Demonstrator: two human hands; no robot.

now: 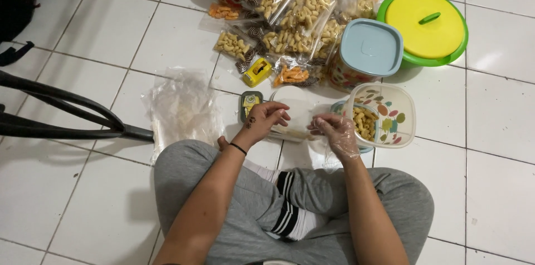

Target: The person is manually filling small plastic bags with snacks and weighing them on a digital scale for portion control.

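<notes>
Both hands grasp one clear plastic bag [298, 125] between them — left hand [266, 119] bare, right hand [334, 131] gloved — near the open snack tub [384, 114].

Grey trousers, clear-gloved right hand [336, 132]

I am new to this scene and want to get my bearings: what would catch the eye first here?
First, the two hands at the centre: the bare left hand and the gloved right hand together hold a clear plastic bag. Beside the right hand tilts an open container of snacks. Beyond lie packed snack bags and a bright yellow-lidded green bowl.
</notes>
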